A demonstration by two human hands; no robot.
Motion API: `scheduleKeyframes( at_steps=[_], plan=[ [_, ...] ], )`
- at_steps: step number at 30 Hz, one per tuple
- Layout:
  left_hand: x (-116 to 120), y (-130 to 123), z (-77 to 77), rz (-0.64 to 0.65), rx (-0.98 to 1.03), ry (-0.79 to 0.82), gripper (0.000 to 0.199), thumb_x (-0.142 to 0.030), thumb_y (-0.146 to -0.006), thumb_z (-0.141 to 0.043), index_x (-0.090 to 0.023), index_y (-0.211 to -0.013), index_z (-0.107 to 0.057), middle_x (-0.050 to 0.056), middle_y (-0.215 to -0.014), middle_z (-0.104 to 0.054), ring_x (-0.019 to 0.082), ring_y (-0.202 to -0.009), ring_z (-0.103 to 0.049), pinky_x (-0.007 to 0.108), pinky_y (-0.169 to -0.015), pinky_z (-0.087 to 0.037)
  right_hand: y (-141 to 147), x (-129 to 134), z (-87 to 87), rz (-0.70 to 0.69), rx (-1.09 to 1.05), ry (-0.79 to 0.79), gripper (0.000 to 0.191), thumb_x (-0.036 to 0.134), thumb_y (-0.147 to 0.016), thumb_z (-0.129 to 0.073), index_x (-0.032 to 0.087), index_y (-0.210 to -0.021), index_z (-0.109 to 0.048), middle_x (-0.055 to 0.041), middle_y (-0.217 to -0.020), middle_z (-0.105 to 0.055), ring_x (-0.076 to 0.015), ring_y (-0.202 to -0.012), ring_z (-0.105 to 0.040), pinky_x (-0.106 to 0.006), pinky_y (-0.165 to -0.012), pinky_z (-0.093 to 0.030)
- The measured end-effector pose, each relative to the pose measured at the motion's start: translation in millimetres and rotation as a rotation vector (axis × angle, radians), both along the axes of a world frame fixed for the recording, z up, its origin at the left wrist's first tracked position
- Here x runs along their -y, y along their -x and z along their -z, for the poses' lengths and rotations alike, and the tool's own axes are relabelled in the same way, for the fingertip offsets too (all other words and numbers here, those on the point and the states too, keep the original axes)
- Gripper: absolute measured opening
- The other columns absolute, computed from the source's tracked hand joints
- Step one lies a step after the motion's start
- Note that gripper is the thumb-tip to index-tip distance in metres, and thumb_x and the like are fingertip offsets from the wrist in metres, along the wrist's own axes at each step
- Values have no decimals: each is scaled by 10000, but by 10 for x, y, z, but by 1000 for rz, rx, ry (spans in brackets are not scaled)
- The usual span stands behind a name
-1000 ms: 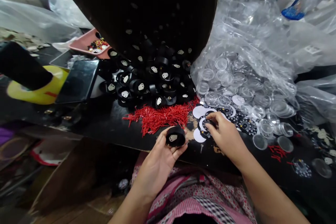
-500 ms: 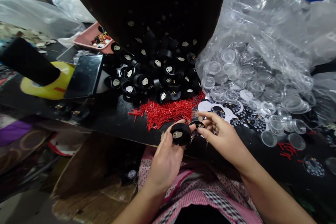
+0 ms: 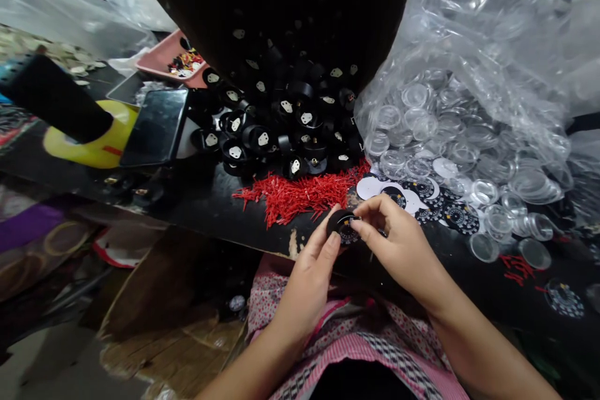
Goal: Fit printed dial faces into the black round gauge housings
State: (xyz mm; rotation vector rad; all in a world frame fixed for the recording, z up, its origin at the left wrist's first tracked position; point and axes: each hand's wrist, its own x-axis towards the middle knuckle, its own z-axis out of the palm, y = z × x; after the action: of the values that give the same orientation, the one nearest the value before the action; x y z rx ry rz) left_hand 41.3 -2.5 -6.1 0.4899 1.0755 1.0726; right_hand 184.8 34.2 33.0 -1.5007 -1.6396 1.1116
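Observation:
My left hand point(image 3: 312, 269) grips a round black case point(image 3: 338, 220) above the table's front edge, thumb on its near side. A black dial disc with white markings point(image 3: 347, 234) shows at the case's open face. The fingers of my right hand point(image 3: 391, 231) are pinched at the right side of the disc and case. Just beyond my hands lies a heap of thin red pieces point(image 3: 300, 197). To the right of it, printed dials and white discs point(image 3: 407, 200) are spread on the table.
Many black cases point(image 3: 262, 137) are heaped at the back under a large dark container point(image 3: 281, 6). Clear round covers point(image 3: 422, 119) spill from a plastic bag on the right. At left are a phone point(image 3: 155, 128), a yellow roll point(image 3: 84, 144) and a pink tray point(image 3: 164, 62).
The case in my left hand has turned, so its dial side now shows rather than its pale plate. The disc in my right hand has come against it. The view has shifted slightly.

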Motion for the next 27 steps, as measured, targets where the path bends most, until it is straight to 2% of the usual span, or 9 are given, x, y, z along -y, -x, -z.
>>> scheduleKeyframes(
  at_steps=[2,6,11,15,19,21,24,27],
  plan=[
    [-8,47,17,48,-50,-23,368,-389,-877,-647,-355,-1243,-656,-2,-1388,-615,258,-1340,-505,409,-1090,-451,-36,-13,-5,-21,18,30,45,244,-891,-595,212,-921,-592,-7,-829,-644,-153,-747,-609,-289,-679,-469],
    [-64,114,-18,123,-104,-53,346,-351,-858,-672,-318,-1201,-694,24,-1297,-680,278,-1256,-586,431,-1051,-490,-85,-40,-53,-87,79,-31,26,210,-891,-582,216,-882,-606,-8,-853,-652,-157,-781,-614,-295,-714,-464],
    [-84,123,-35,133,-31,-40,327,-332,-841,-688,-283,-1164,-711,47,-1285,-684,291,-1221,-608,426,-976,-545,-73,-70,-61,-57,132,-5,23,229,-883,-596,214,-885,-579,3,-812,-627,-147,-730,-584,-283,-668,-447],
    [-45,95,-25,136,-35,-47,319,-272,-834,-691,-272,-1153,-688,42,-1260,-692,255,-1203,-619,410,-1043,-486,-76,13,1,-97,117,59,161,255,-866,-616,217,-1020,-590,-21,-937,-637,-148,-749,-583,-294,-681,-464],
    [-2,128,-31,185,-197,-111,288,-190,-808,-681,-250,-1089,-694,51,-1187,-719,238,-1168,-636,387,-1052,-468,-99,139,48,-176,89,82,265,163,-893,-509,231,-1137,-587,-24,-983,-667,-158,-820,-619,-306,-749,-482],
    [16,204,-9,192,-265,-130,286,-179,-796,-684,-246,-1074,-694,55,-1164,-724,239,-1138,-651,384,-1028,-484,-85,134,56,-218,91,73,274,180,-907,-517,234,-1164,-594,-28,-1045,-685,-162,-862,-635,-310,-787,-484],
    [28,361,60,64,-289,-81,287,-230,-814,-684,-245,-1100,-667,52,-1120,-732,240,-1078,-678,405,-981,-518,9,8,65,-284,206,-9,217,230,-944,-513,208,-1128,-627,-54,-1079,-699,-190,-939,-635,-337,-842,-461],
    [21,484,114,-149,-186,-46,259,-283,-827,-689,-233,-1077,-642,45,-1077,-735,244,-1056,-686,434,-964,-535,183,-176,90,-360,576,-189,169,194,-949,-493,170,-979,-657,-84,-967,-699,-239,-942,-606,-378,-840,-399]
  ],
)
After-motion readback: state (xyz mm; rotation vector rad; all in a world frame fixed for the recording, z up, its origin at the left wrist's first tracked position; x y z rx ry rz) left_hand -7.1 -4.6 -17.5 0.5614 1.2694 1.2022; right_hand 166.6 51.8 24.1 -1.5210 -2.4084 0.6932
